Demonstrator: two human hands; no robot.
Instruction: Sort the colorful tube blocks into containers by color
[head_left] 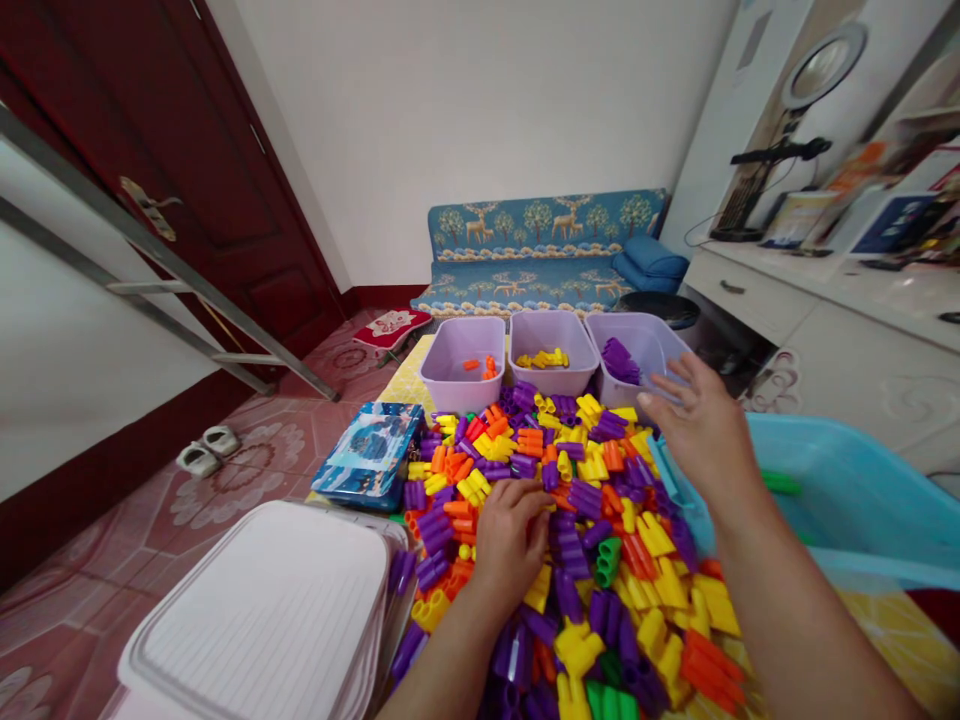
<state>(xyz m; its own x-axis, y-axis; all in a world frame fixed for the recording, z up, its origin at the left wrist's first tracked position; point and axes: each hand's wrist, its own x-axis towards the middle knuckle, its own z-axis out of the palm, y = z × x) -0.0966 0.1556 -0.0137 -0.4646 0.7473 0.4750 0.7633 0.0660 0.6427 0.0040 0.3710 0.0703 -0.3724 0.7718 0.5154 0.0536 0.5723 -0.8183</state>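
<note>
A big heap of plastic tube blocks [577, 520] in purple, yellow, orange and green covers the table in front of me. My left hand [510, 540] rests on the heap, its fingers curled down among the pieces; what they grip is hidden. My right hand [697, 425] hovers open with fingers spread above the heap's far right, just in front of the right-hand purple bin [637, 345], which holds purple blocks. The middle bin [544, 350] holds yellow blocks and the left bin [461, 365] a few orange ones.
A light blue tub [862, 500] stands at the right of the heap. A white lidded box [262, 610] sits at the near left, a blue patterned tin [371, 450] behind it. A ladder, a dark red door, a blue sofa and white cabinets surround the table.
</note>
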